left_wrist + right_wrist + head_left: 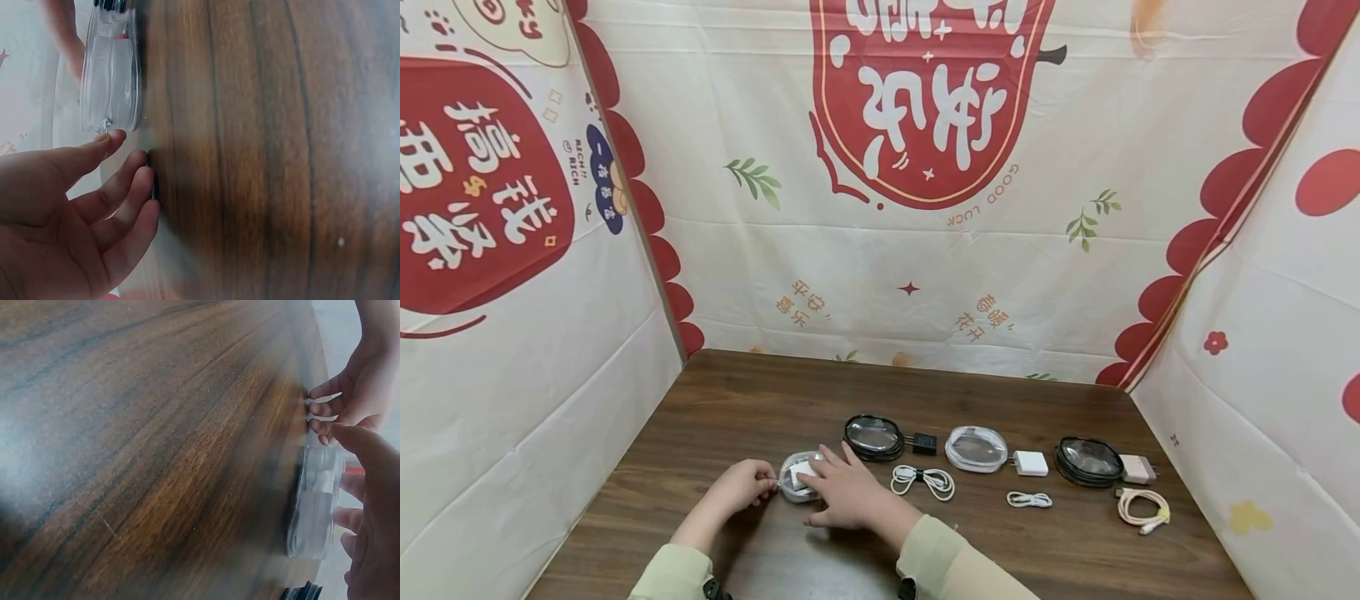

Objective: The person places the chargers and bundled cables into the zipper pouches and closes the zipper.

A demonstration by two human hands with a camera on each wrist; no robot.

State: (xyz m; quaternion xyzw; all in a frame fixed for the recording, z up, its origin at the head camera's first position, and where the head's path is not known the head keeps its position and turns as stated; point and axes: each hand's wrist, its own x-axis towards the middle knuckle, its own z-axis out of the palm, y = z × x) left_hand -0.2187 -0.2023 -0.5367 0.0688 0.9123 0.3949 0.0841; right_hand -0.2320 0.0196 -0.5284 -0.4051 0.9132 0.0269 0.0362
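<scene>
A clear zip case [787,482] with a white item inside lies on the table between my hands. With thumb and index finger, my left hand [741,486] pinches the zipper pull [105,125] at the case's near-left end; its other fingers are loosely bent beside the table surface. My right hand [848,492] rests over the case's right side, fingers extended and spread across its top. In the right wrist view the case [312,519] stands out as a see-through box, with the right fingertips along its upper face.
Behind and to the right lie a black-rimmed case [874,456], a white-rimmed case [951,450] and another black-rimmed case [1070,473]. Beside them are black [924,443], white [1030,463] and pinkish [1138,469] chargers. Coiled cables [942,484] lie in front. Printed cloth walls [880,275] border the table.
</scene>
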